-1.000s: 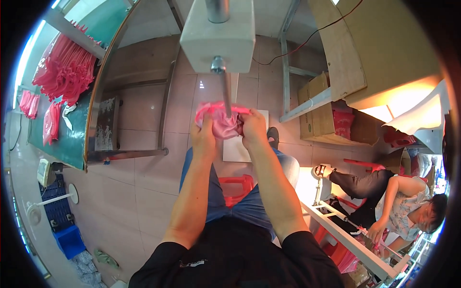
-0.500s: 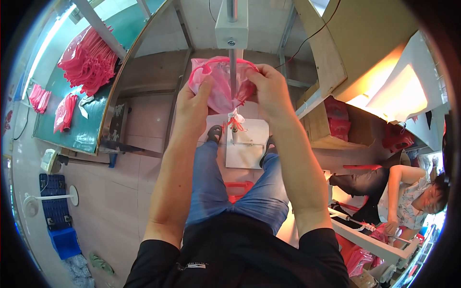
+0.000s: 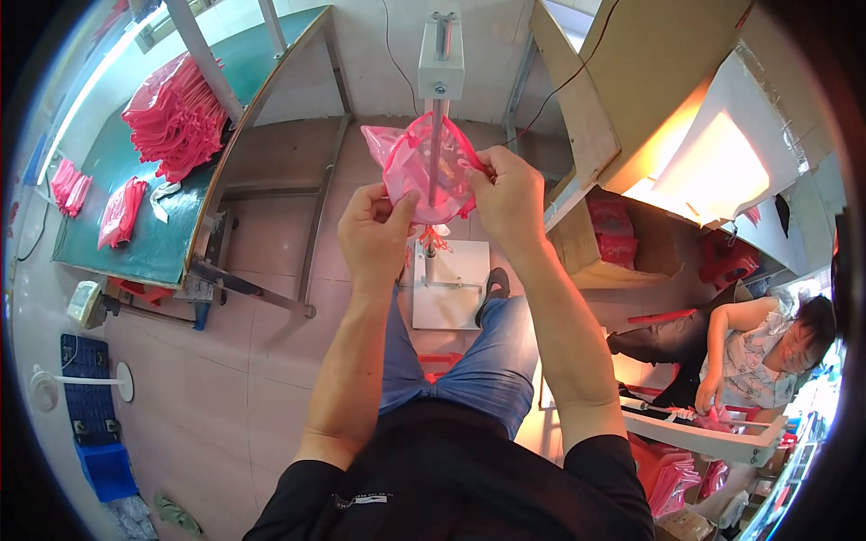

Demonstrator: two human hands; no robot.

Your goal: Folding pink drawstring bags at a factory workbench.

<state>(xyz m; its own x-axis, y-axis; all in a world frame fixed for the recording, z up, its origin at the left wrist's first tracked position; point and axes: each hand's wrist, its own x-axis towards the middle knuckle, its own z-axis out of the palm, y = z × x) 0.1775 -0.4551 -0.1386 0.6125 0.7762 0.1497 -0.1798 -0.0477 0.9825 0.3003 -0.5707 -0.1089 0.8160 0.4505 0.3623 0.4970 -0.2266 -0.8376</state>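
A translucent pink plastic bag with a darker pink rim hangs between my hands, its mouth spread wide. My left hand pinches its lower left edge between thumb and bent fingers. Across from it, my right hand grips the right side of the rim. An upright metal rod comes down from a white block and passes within the outline of the bag's mouth. Just under the bag, red-orange cords are gathered around the rod, above a white base plate between my feet.
On the left, a green-topped table carries a tall stack of pink bags and smaller bundles. A brown box with pink packages stands right. Another person works at the lower right beside a white frame.
The bag has turned, so its rim now stands more upright around the rod. My left hand has moved lower along the bag's edge, and my right hand stays on the rim.
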